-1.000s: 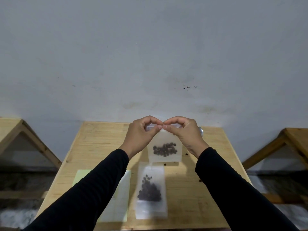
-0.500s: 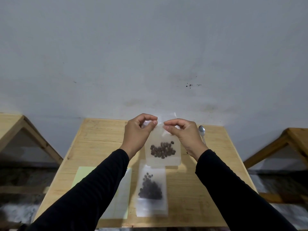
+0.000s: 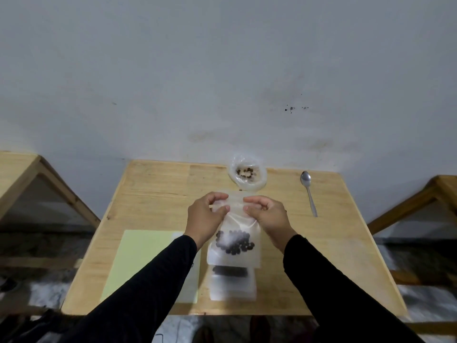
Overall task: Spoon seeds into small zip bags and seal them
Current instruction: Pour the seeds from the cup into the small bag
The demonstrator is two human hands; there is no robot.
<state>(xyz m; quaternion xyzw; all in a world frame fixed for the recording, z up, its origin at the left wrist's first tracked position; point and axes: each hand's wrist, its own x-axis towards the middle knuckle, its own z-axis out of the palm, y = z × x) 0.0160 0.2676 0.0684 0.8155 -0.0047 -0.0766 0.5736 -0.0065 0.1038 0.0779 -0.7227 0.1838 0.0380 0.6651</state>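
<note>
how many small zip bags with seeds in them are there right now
2. One zip bag is held up by its top edge between the left hand and right hand. A second bag lies flat on the table below it, partly covered; more could be stacked there.

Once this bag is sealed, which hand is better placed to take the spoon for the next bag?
The right hand, probably. The spoon lies on the table's right side, nearer to it; the left hand would have to cross the held bag.

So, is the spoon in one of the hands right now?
No, the spoon lies alone on the table, to the right of both hands, which pinch the top of a seed bag.
</note>
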